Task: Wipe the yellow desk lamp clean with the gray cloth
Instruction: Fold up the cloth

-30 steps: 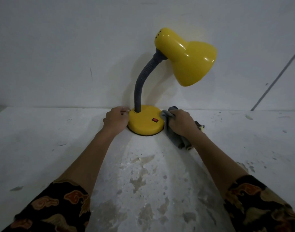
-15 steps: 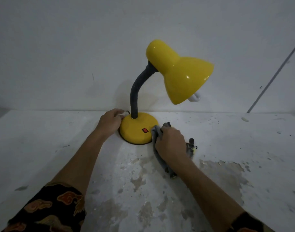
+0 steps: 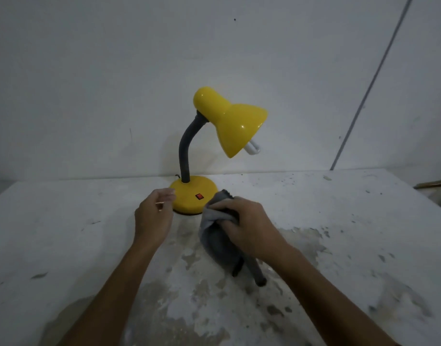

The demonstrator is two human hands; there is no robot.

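Note:
The yellow desk lamp (image 3: 194, 193) stands at the back of the white table, against the wall. Its dark bendy neck (image 3: 184, 151) carries the yellow shade (image 3: 235, 121), which tilts down to the right with a white bulb (image 3: 253, 149) poking out. A red switch (image 3: 199, 196) sits on the round base. My right hand (image 3: 247, 226) grips the bunched gray cloth (image 3: 214, 238), whose top edge touches the base's front right rim. My left hand (image 3: 153, 216) hovers at the base's left rim, fingers curled, pinching a thin pale stick (image 3: 159, 204).
The table top (image 3: 339, 221) is white with worn, peeling patches near me. A plain wall rises right behind the lamp. A thin dark line (image 3: 364, 96) runs slantwise down the wall at the right. Something brownish (image 3: 434, 183) shows past the table's far right corner.
My left hand has come off the base and drawn back to its left front. My right hand has pulled the cloth from the base's right side toward me. The view has backed away.

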